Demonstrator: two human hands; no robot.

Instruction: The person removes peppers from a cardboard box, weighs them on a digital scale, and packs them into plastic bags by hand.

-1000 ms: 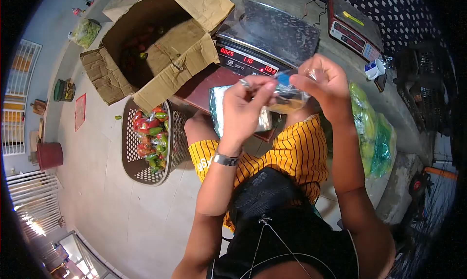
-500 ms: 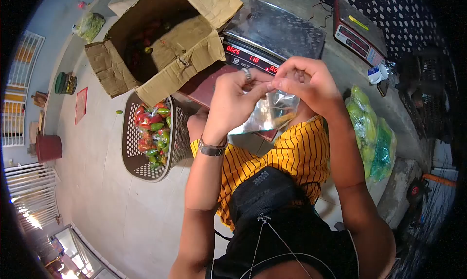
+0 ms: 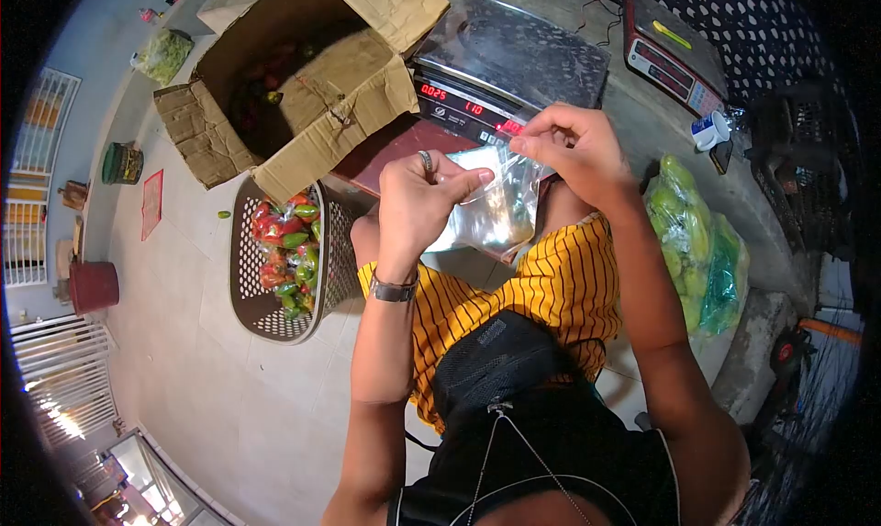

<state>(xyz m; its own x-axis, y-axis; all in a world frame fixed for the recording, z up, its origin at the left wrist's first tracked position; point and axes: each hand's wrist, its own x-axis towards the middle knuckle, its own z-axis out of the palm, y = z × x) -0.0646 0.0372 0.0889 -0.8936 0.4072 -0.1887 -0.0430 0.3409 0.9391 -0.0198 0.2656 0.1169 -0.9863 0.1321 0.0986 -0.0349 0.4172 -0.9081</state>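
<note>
A clear plastic bag (image 3: 500, 205) hangs between my two hands above my lap, its surface shiny with reflections. My left hand (image 3: 418, 195), with a ring and a wristwatch, pinches the bag's left side between thumb and fingers. At the upper right corner, my right hand (image 3: 578, 154) grips the bag's edge with thumb and forefinger. Just beyond the hands stands a digital scale (image 3: 514, 53) with red lit numbers. Left of it, a cardboard box (image 3: 344, 136) with open flaps holds some peppers (image 3: 271, 85) in its shadowed inside.
A plastic basket (image 3: 240, 287) with bagged red and green peppers (image 3: 294, 251) stands on the floor at left. To the right are a bag of green produce (image 3: 679, 214), a white mug (image 3: 709, 131) and a second scale (image 3: 665, 72). A dark red bucket (image 3: 94, 285) sits far left.
My hands have moved apart, the left one leftward and slightly down. More of the plastic bag now shows, spread between them.
</note>
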